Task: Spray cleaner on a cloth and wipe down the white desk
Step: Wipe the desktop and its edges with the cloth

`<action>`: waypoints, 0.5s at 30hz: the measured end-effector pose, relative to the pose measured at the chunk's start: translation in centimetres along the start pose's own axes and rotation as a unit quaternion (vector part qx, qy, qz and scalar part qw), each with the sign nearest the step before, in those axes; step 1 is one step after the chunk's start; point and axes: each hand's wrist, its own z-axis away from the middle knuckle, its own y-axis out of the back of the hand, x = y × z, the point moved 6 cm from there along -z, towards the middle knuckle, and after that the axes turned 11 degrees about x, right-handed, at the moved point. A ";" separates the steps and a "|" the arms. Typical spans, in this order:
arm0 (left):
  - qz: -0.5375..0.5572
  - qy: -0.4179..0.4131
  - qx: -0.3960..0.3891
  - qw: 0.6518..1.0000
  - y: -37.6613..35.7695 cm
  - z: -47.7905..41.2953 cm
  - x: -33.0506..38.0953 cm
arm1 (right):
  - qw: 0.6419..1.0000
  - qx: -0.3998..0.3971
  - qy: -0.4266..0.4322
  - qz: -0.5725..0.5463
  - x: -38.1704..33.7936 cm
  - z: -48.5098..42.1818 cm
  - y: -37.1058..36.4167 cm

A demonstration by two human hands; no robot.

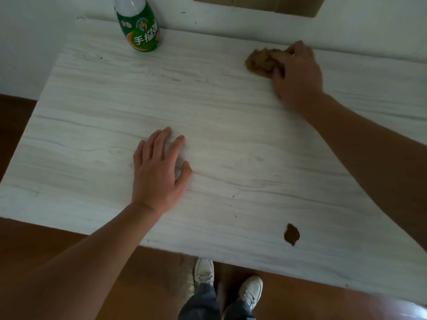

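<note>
Wiping is looking underway: right hand is gripping the brown cloth, bunched, pressing it on the white desk at the far right edge. Left hand is lying flat mid-desk, fingers spread, holding nothing. Brown blotch is sitting by the front edge, so I'd judge the near side undone. Counting: one cloth, one green-labelled bottle far left, one blotch

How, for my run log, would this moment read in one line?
right hand: grips cloth on desk, far right; left hand: flat on desk; bottle: upright, far left; brown spot: near edge
</note>
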 end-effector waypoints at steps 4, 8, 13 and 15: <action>0.005 0.007 -0.005 1.000 0.3 0.0 0.2 | 1.000 -0.023 -0.010 -0.016 -3.7 3.4 0.1; -0.002 0.010 -0.016 1.000 0.4 0.0 0.3 | 0.983 -0.065 0.127 -0.113 -9.7 14.1 3.3; -0.001 0.014 -0.015 1.000 0.6 0.2 0.4 | 0.918 -0.167 0.303 -0.192 -12.5 25.1 7.5; -0.001 0.012 -0.017 1.000 0.8 0.2 0.7 | 0.922 -0.156 0.308 -0.172 -11.4 24.3 7.8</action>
